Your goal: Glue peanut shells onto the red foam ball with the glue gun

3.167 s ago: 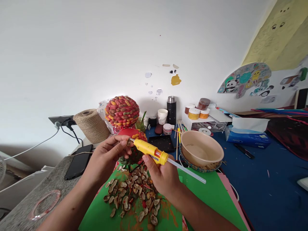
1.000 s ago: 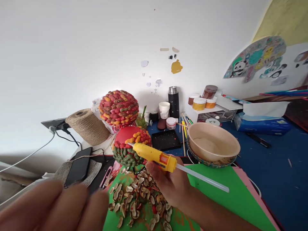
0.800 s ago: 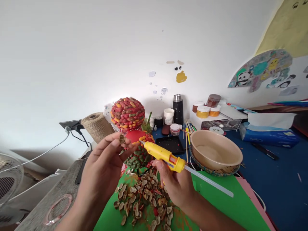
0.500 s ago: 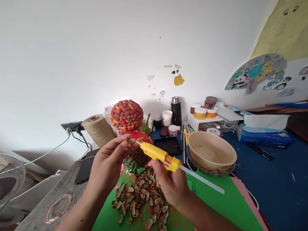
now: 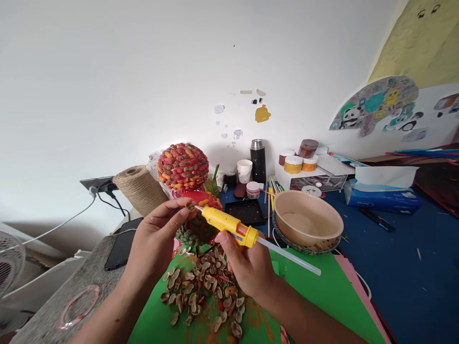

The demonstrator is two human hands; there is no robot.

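My left hand point(image 5: 158, 236) pinches a small peanut shell half point(image 5: 190, 206) between thumb and fingertips. My right hand point(image 5: 247, 265) grips a yellow hot glue gun point(image 5: 227, 224) whose nozzle touches that shell; a clear glue stick point(image 5: 290, 256) sticks out of its back. Just behind the hands stands a red ball partly covered with green and orange shells point(image 5: 197, 224). A heap of loose peanut shells point(image 5: 204, 291) lies on the green sheet point(image 5: 315, 296) below both hands.
A finished shell-covered ball point(image 5: 182, 166), a twine spool point(image 5: 138, 188), a black phone point(image 5: 122, 242), a tan bowl point(image 5: 306, 222), a black tray point(image 5: 245, 210), a flask point(image 5: 256, 160), paint jars point(image 5: 294, 164) and a tissue box point(image 5: 383, 193) crowd the blue table.
My left hand swung close past the camera, then came back holding a shell half at the glue gun's nozzle. The right hand kept hold of the glue gun.
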